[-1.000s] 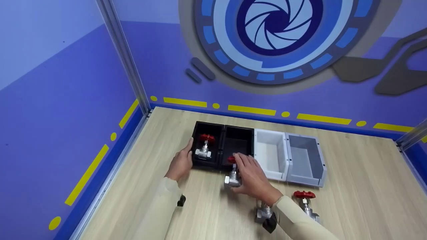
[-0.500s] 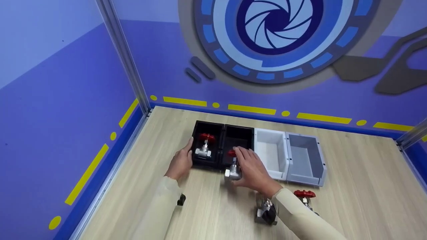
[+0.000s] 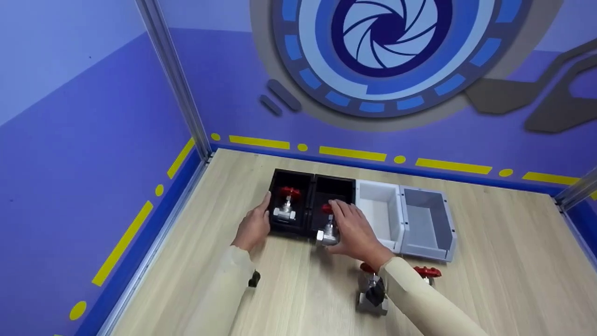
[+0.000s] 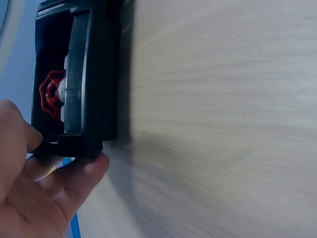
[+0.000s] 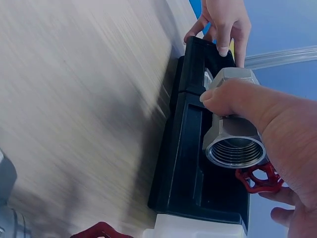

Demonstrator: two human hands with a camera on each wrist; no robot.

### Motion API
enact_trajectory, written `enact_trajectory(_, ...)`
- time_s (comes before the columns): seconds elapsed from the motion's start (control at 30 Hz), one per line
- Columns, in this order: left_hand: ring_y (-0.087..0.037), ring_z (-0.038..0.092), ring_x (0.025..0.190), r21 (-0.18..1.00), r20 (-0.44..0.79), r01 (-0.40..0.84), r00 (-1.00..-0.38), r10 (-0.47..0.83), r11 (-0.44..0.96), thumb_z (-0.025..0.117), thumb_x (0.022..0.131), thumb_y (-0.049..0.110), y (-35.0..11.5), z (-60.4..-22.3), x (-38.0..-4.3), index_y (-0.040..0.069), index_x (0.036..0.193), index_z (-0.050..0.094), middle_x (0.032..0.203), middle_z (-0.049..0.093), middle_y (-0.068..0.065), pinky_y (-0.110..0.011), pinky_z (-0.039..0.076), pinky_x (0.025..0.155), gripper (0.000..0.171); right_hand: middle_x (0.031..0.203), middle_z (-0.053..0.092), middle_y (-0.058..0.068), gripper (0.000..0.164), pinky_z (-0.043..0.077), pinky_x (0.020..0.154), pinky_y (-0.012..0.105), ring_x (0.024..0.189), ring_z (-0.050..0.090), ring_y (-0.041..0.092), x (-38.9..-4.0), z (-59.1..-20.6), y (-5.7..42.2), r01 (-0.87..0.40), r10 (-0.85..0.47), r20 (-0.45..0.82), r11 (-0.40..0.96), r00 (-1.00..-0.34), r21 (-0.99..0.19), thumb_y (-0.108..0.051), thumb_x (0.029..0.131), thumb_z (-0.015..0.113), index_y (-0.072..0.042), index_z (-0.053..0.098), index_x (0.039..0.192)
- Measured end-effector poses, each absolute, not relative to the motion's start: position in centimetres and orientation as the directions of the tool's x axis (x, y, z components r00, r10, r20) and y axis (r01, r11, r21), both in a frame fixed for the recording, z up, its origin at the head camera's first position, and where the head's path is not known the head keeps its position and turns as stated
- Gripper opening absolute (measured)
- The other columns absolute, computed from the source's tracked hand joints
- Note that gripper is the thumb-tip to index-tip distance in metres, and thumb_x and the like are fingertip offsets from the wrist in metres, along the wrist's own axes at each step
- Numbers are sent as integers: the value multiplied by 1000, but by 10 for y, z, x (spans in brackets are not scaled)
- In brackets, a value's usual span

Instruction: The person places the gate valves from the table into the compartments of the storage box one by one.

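Note:
My right hand (image 3: 358, 233) grips a steel gate valve (image 5: 230, 124) with a red handwheel (image 5: 260, 177), its thumb across the metal body. The valve hangs over the front edge of the second black bin (image 3: 336, 186), threaded opening showing in the right wrist view. At the left end of the row, my left hand (image 3: 253, 227) holds the side wall of the first black bin (image 4: 101, 89), thumb over the rim and fingers outside. Another gate valve (image 3: 285, 212), also with a red wheel, stands inside that first bin.
A white bin (image 3: 377, 210) and a grey bin (image 3: 422, 221) continue the row to the right. Two more red-wheeled valves, one nearer valve (image 3: 373, 303) and one farther right (image 3: 428, 271), stand on the wooden table (image 3: 289, 289), partly behind my right forearm. Printed walls rise behind and left.
My right hand has carried the gate valve up and forward, from in front of the second black bin to over its front edge. The left hand stays on the first bin.

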State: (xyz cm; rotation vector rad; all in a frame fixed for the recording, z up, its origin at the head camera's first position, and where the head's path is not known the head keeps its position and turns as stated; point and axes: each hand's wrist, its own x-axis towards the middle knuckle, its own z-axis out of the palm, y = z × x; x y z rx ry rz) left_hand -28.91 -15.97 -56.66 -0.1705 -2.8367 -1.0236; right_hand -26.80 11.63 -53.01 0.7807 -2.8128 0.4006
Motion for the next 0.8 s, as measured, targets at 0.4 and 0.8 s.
enact_trajectory(0.4,-34,36,130,450,449,297,-890,74,842,55,89,13,-130,-554,-293,4,139,37,143,34,-19,-45,36,102,55,138,40,13,117,28,108,46,126,40,31,-275,-525,115,-533,-480,258,821,-839,-205,-54,49,82,-5,29,141)
enact_trajectory(0.8,-26,57,109,517,412,430,-883,225,740,54,90,16,-96,-550,-293,12,141,36,139,42,-15,-43,47,89,54,137,41,17,114,34,104,47,122,43,35,-283,-521,121,-538,-470,295,812,-832,-224,-52,50,82,-2,31,140)
